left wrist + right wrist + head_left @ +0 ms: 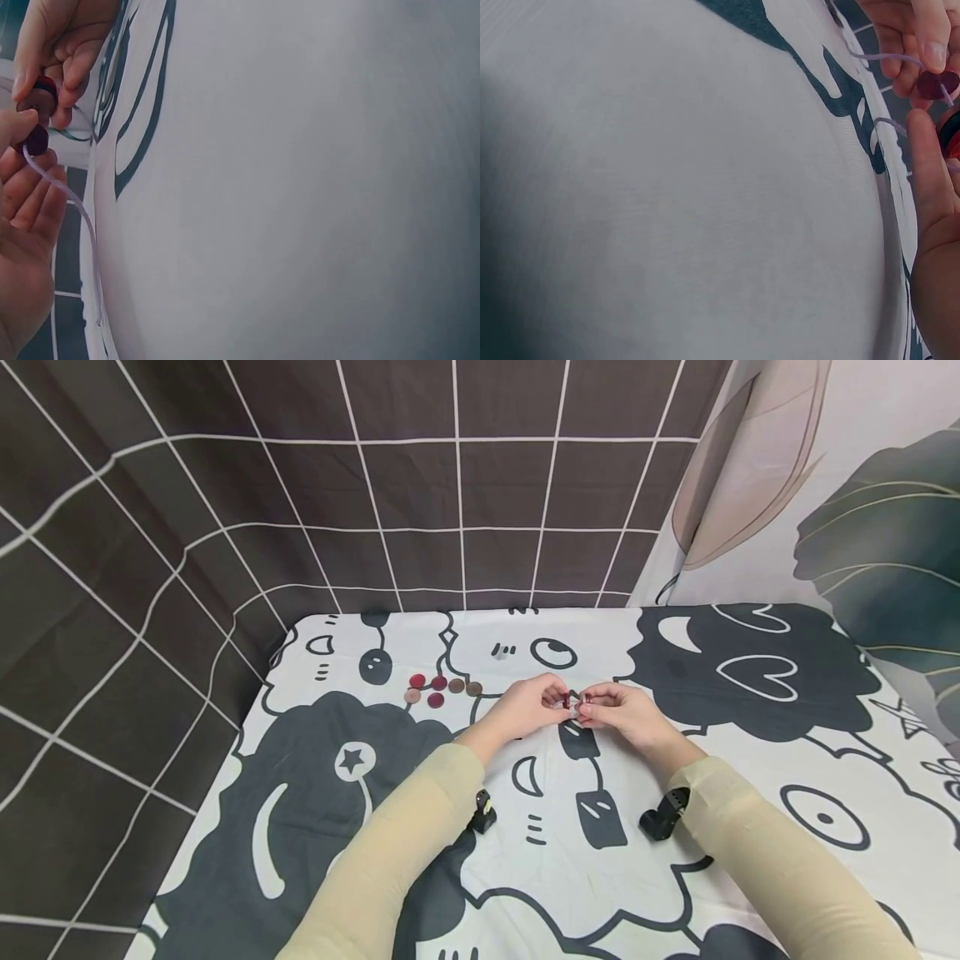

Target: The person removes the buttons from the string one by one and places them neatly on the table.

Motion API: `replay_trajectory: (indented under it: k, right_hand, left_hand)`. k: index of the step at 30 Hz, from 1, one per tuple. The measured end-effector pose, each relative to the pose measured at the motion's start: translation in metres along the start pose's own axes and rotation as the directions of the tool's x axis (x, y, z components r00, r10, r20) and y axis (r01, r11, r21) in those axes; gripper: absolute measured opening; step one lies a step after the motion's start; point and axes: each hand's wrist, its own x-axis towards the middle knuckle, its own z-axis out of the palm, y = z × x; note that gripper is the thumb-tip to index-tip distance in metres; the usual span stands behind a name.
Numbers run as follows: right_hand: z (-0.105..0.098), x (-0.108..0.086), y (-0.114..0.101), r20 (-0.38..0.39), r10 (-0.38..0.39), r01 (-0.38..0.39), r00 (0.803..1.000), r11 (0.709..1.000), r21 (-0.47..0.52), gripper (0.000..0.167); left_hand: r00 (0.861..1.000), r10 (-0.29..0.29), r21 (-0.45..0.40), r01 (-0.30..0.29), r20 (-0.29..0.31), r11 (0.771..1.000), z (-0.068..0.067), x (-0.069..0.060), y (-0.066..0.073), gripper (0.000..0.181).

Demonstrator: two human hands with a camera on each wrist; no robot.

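Over the middle of the bed-like surface my two hands meet, fingertips close together. My left hand (pixel 528 706) pinches a dark red round button (pixel 936 85) between thumb and fingers. A thin light purple cord (pixel 81 212) passes through that button and trails down. My right hand (pixel 628 713) holds a small stack of buttons (pixel 43 96), with red, dark and brownish ones pressed face to face. In the right wrist view the stack is cut off by the frame edge. How many buttons it has cannot be told.
Left of my hands lie several loose buttons: a bright red button (pixel 417 681), a pink button (pixel 412 696), dark red ones (pixel 436 700) and brown ones (pixel 474 689). They rest on a white cloth (pixel 517 877) with dark cartoon prints. A dark grid-patterned curtain (pixel 405 485) hangs behind.
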Motion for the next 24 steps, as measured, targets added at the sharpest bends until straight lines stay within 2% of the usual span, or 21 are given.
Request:
replay_trajectory:
  k: [5,13,24]
  right_hand:
    - [0.0004,-0.0004,-0.0010,-0.007,0.003,-0.003,1.000,1.000,-0.005,0.038]
    - [0.0002,-0.0008,-0.0021,-0.012,0.002,-0.002,1.000,1.000,-0.023,0.038]
    - [0.0007,-0.0006,-0.0027,-0.016,0.017,-0.017,1.000,1.000,-0.023,0.040]
  left_hand:
    - [1.000,-0.010,0.020,0.010,-0.009,1.000,-0.0015,-0.0010,-0.0004,0.028]
    - [0.999,0.017,0.053,-0.016,-0.029,0.998,-0.0027,-0.0006,-0.0026,0.031]
    - [1.000,-0.001,0.043,0.002,-0.024,0.999,-0.0082,-0.0051,-0.0036,0.030]
